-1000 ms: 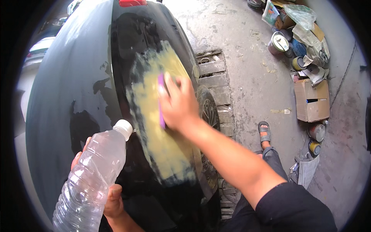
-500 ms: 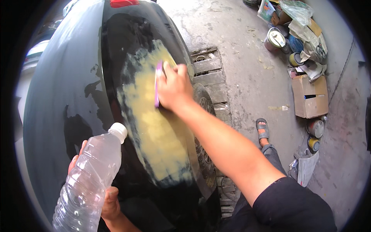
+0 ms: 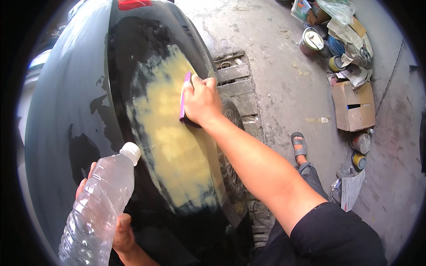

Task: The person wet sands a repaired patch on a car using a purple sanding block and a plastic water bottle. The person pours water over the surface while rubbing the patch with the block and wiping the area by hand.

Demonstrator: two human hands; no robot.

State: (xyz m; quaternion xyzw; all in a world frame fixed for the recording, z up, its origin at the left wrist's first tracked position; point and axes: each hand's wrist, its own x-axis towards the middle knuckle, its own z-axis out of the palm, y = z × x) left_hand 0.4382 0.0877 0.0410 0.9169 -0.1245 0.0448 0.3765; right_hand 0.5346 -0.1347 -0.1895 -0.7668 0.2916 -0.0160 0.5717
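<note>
My right hand (image 3: 203, 98) grips a purple-edged sanding block (image 3: 183, 104), pressed against a yellowish filler patch (image 3: 171, 150) on a dark car's rear side panel. The block's underside is hidden. Dark, wet-looking paint (image 3: 133, 40) surrounds the patch, and its rim is feathered. In my left hand (image 3: 123, 235) is a clear plastic bottle (image 3: 95, 204) with a white cap (image 3: 131, 153), tilted with the cap toward the patch. My thumb and fingers wrap round the bottle's sides; cloudy liquid seems to be inside.
A car wheel (image 3: 231, 146) sits below the panel, beside a slatted floor drain (image 3: 239, 88). Along the right wall lie a cardboard box (image 3: 353, 106), paint cans (image 3: 312, 42), plastic sheets and newspaper (image 3: 352, 190). My sandaled foot (image 3: 299, 148) stands on the concrete floor.
The sanding block and my right hand have shifted slightly toward the right edge of the filler patch. My left hand still holds the bottle; the whole view has shifted a little.
</note>
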